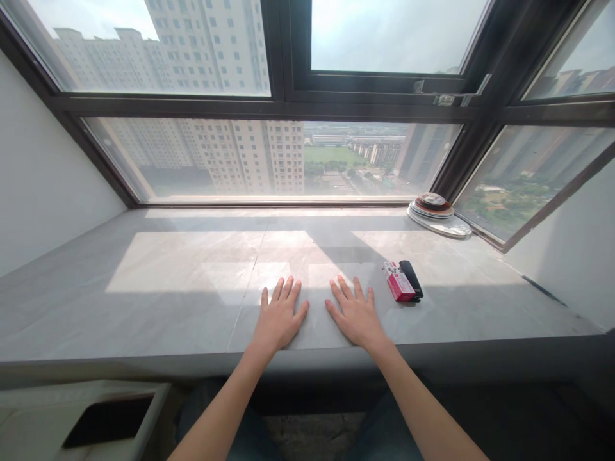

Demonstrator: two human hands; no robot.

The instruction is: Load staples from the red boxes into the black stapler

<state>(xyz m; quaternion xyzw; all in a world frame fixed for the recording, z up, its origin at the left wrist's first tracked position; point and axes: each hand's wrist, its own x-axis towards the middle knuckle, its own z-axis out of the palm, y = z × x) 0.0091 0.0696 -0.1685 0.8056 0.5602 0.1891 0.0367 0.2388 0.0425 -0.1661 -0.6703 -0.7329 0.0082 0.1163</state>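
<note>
Grey sill (177, 320) under the fingers (290, 285): faintly veined slab, a thin joint line crossing it, sunlight lying in pale patches.
Left hand (280, 317): flat, palm down near the front edge, fingers spread wide, thumb turned toward the other hand.
Right hand (356, 315): also flat and palm down, fingers spread wide, apart from the left.
Box (401, 287): on the sill, to the right of the right hand and clear of its fingers; small, set at a slant, deep pink toward the front edge, white with red and dark marks toward the window; lettering too small to read.
Black stapler-like tool (411, 280): long and narrow, lying along the box's right side, slanted the same way; whether they touch, I cannot tell.
Stacked discs (435, 209): far right corner by the glass; white, orange-brown and dark, broadest at the bottom.
Window frame (192, 107): dark brown, with tall buildings (240, 153) and a green field (334, 155) beyond.
</note>
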